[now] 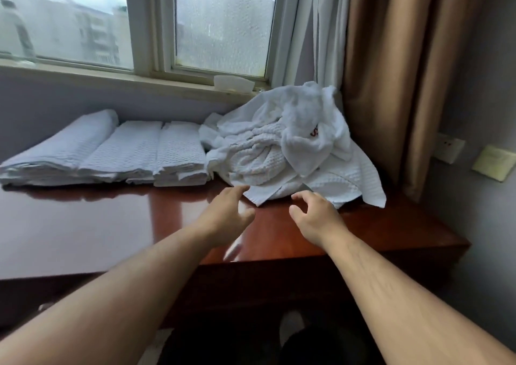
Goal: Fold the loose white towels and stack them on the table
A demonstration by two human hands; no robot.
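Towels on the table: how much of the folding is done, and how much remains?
Done: folded towels lie in a row at the back left of the table. In hand: nothing; the left hand and right hand, fingers loosely curled, reach for the near edge of the loose pile. Left: that whole crumpled pile beside the curtain.

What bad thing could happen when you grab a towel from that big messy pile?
The loose towels are tangled in one heap, so pulling the near corner with the left hand and right hand could drag several along. One towel edge reaches the right side of the table and might slip off. A hard tug could also bump the folded towels right beside the heap.
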